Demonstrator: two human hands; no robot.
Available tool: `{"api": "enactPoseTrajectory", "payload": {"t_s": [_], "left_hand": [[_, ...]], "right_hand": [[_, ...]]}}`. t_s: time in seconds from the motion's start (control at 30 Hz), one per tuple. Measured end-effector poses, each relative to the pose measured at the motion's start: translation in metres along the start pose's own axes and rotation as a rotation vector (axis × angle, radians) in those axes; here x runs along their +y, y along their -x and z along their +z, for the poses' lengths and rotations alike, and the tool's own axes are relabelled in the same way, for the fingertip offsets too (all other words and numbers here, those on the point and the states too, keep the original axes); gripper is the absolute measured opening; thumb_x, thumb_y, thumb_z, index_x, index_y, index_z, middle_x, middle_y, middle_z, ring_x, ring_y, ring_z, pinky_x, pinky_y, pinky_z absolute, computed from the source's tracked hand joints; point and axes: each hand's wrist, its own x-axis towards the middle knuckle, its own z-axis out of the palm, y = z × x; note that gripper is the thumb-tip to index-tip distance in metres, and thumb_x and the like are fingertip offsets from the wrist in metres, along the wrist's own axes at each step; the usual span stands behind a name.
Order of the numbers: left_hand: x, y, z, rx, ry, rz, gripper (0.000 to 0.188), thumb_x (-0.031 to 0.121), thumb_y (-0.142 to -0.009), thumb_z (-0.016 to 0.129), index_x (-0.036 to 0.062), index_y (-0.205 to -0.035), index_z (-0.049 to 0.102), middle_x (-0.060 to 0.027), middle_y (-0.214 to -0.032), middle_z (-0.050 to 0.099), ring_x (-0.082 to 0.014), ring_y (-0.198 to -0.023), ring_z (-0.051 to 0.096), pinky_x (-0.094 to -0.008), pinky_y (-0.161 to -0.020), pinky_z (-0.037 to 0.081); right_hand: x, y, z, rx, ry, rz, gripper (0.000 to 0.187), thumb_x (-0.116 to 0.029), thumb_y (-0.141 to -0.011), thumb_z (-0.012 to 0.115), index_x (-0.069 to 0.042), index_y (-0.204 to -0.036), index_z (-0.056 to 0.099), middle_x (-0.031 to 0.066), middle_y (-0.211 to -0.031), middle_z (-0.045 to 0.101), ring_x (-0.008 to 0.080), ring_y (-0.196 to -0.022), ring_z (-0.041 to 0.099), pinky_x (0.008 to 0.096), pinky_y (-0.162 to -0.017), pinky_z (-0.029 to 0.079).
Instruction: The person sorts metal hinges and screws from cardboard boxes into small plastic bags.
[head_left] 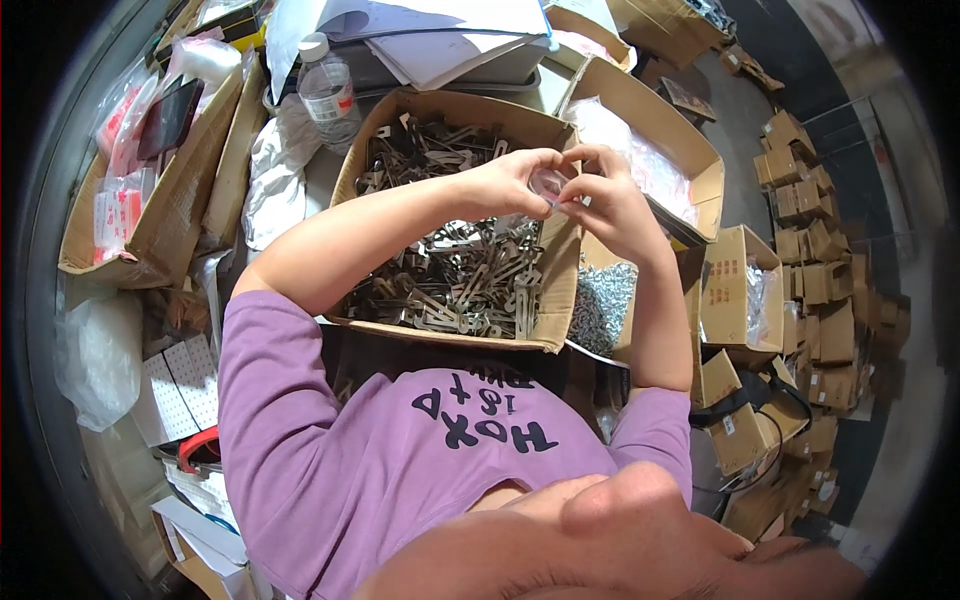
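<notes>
My left hand (512,182) and my right hand (612,195) meet above the right side of an open cardboard box (556,305). Between their fingertips is a small clear plastic bag (549,184), pinched from both sides; what is inside it, if anything, I cannot make out. Below my left forearm, the box is heaped with flat metal brackets (450,275), silver and dark, each with slots or bends. Under my right forearm sits a pile of small silver screws (603,305) in another cardboard box.
A box of clear plastic bags (655,165) stands at the right. Behind are papers (450,40) and a water bottle (330,95). At the left, a phone (170,118) rests on packets in a carton (185,215). Many small cartons (815,250) are stacked on the far right.
</notes>
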Motion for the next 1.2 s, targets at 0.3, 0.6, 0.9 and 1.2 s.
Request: {"api": "enactPoseTrajectory", "payload": {"t_s": [0.3, 0.6, 0.9, 1.2], "left_hand": [[0.001, -0.001, 0.009, 0.327, -0.256, 0.136, 0.018, 0.015, -0.086, 0.063, -0.0027, -0.088, 0.063, -0.0055, -0.080, 0.066, -0.0080, -0.076, 0.061, -0.0231, -0.069, 0.050], [-0.002, 0.004, 0.012, 0.285, -0.346, 0.231, 0.017, 0.014, -0.084, 0.063, -0.0025, -0.083, 0.064, 0.0019, -0.063, 0.057, -0.0021, -0.059, 0.049, -0.0196, -0.050, 0.040], [0.019, 0.007, 0.012, 0.271, -0.183, 0.292, 0.012, 0.009, -0.089, 0.058, -0.0026, -0.090, 0.060, -0.0046, -0.080, 0.064, -0.0084, -0.075, 0.059, -0.0227, -0.070, 0.048], [0.019, 0.005, 0.009, 0.239, -0.136, 0.252, 0.021, 0.013, -0.090, 0.058, -0.0020, -0.104, 0.057, -0.0043, -0.093, 0.061, -0.0091, -0.085, 0.059, -0.0243, -0.080, 0.049]], "right_hand": [[0.017, 0.016, 0.019, 0.305, -0.238, 0.320, 0.014, -0.010, -0.079, 0.066, 0.001, -0.087, 0.063, 0.0065, -0.077, 0.064, 0.0084, -0.067, 0.057, 0.0231, -0.060, 0.045], [0.012, 0.013, 0.025, 0.214, -0.396, 0.202, 0.015, -0.013, -0.079, 0.061, 0.001, -0.085, 0.058, 0.0045, -0.079, 0.054, 0.0111, -0.072, 0.050, 0.0250, -0.065, 0.042], [0.016, 0.039, 0.007, 0.278, -0.607, 0.261, 0.020, -0.022, -0.083, 0.063, -0.003, -0.080, 0.055, -0.0008, -0.077, 0.049, 0.0066, -0.067, 0.044, 0.0211, -0.059, 0.037], [0.027, 0.154, -0.114, 1.045, -0.377, 0.311, 0.009, -0.012, -0.087, 0.062, -0.006, -0.080, 0.060, -0.0039, -0.075, 0.056, 0.0045, -0.068, 0.048, 0.0190, -0.063, 0.039]]}}
